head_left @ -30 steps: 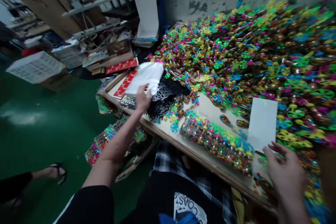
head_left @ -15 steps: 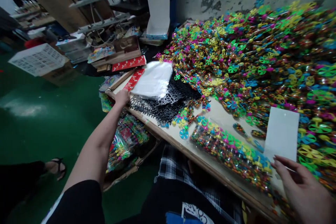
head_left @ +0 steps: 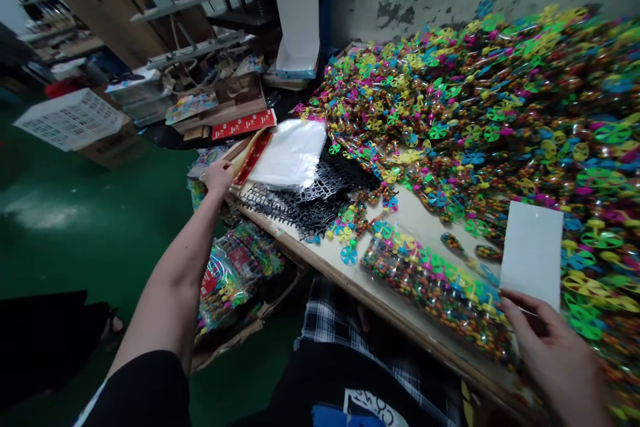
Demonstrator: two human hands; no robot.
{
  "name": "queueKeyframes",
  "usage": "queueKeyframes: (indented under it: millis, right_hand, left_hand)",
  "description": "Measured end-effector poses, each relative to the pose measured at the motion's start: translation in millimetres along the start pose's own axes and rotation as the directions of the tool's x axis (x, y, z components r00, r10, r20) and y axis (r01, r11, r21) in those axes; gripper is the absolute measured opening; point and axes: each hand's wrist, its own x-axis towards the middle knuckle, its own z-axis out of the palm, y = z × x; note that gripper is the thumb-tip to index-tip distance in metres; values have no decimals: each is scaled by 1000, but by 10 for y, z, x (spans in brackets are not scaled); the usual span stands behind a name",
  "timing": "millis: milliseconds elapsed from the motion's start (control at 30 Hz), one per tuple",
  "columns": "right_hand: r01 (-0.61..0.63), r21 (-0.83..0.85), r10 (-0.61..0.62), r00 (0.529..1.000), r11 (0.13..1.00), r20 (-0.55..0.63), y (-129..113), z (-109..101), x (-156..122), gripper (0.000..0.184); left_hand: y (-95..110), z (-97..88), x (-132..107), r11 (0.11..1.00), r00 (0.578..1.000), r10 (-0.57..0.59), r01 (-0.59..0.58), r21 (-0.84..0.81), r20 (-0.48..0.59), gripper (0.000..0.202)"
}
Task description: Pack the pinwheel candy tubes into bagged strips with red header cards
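My left hand (head_left: 219,177) is closed at the table's left end, its fingers pinching the end of a red printed card strip (head_left: 255,159). The strip's pale yellowish side shows, bent up beside a stack of clear plastic bags (head_left: 287,153). My right hand (head_left: 553,347) is closed in a pinch at the lower left corner of a white card (head_left: 533,250). What lies between those fingertips is too small to make out. Just left of it lies a clear bag (head_left: 435,293) packed with a row of candy-filled tubes topped with colourful fan wheels.
A big heap of candy tubes with fans (head_left: 450,100) covers the table's back and right. Black netting (head_left: 320,193) lies mid-table. Below the edge, a carton holds packed bags (head_left: 240,260). A metal-framed machine (head_left: 200,0) stands behind; a person's dark-clothed leg (head_left: 55,340) is at lower left.
My left hand has shifted left, and the card strip's end has bent up with it, baring its yellowish side. My right hand has moved up and left; its thumb and finger have come together.
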Motion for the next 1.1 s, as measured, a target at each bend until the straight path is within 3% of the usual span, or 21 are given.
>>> queueKeyframes:
  millis: [100, 200, 267, 333, 400, 467, 500, 567, 600, 667, 700, 733, 767, 800, 867, 933, 1100]
  right_hand:
    - [61, 126, -70, 995, 990, 69, -24, 158, -48, 41]
    - [69, 382, -167, 958, 922, 231, -205, 428, -195, 39]
    - [-23, 582, -236, 901, 813, 365, -392, 619, -325, 43]
    - [-136, 735, -287, 862, 664, 419, -566, 772, -431, 49]
    - [-194, 816, -266, 883, 544, 387, -668, 855, -482, 47]
    - [-206, 863, -168, 935, 462, 313, -673, 849, -479, 40]
    - [-203, 878, -120, 953, 433, 279, -643, 814, -463, 39]
    - [-201, 897, -59, 968, 394, 243, -541, 696, -423, 39]
    - [-203, 901, -44, 970, 383, 238, -480, 626, -404, 40]
    - [-203, 904, -29, 973, 375, 231, -368, 490, -378, 41]
    - [-200, 905, -28, 974, 375, 226, -324, 434, -373, 41]
    - [-193, 906, -31, 975, 378, 221, -290, 388, -374, 40]
    - [-187, 906, -40, 975, 381, 218, -267, 354, -380, 39]
    - [-185, 905, -53, 974, 384, 221, -254, 330, -390, 38]
    - [-196, 902, -74, 968, 385, 242, -251, 308, -419, 38]
    - [-213, 899, -89, 960, 383, 265, -261, 306, -450, 39]
    - [-228, 900, -86, 957, 372, 278, -266, 316, -493, 42]
  left_hand:
    - [236, -79, -217, 992, 985, 65, -82, -100, -163, 21]
    - [675, -28, -833, 891, 905, 301, -379, -250, -302, 15]
    - [1008, 91, -1455, 733, 809, 502, -585, -346, -305, 18]
    - [1302, 225, -2137, 517, 669, 695, -720, -463, -264, 19]
    - [1520, 317, -2750, 307, 510, 820, -775, -552, -260, 20]
    - [1656, 335, -3185, 194, 420, 878, -751, -631, -230, 23]
    - [1698, 316, -3320, 168, 403, 889, -728, -665, -217, 24]
    - [1747, 240, -3432, 161, 431, 881, -662, -732, -196, 23]
    - [1759, 192, -3424, 185, 483, 857, -615, -767, -181, 22]
    - [1777, 99, -3334, 281, 630, 771, -470, -837, -94, 21]
    - [1787, 63, -3276, 343, 695, 719, -363, -866, -7, 22]
    - [1798, 36, -3221, 396, 735, 671, -240, -886, 100, 22]
    - [1810, 18, -3177, 433, 739, 637, -112, -894, 216, 23]
    - [1822, 10, -3146, 454, 711, 623, 11, -891, 326, 25]
    - [1841, 16, -3124, 461, 611, 628, 205, -863, 481, 31]
    - [1845, 37, -3142, 451, 548, 636, 308, -838, 544, 34]
    - [1801, 75, -3231, 421, 502, 627, 424, -802, 595, 33]
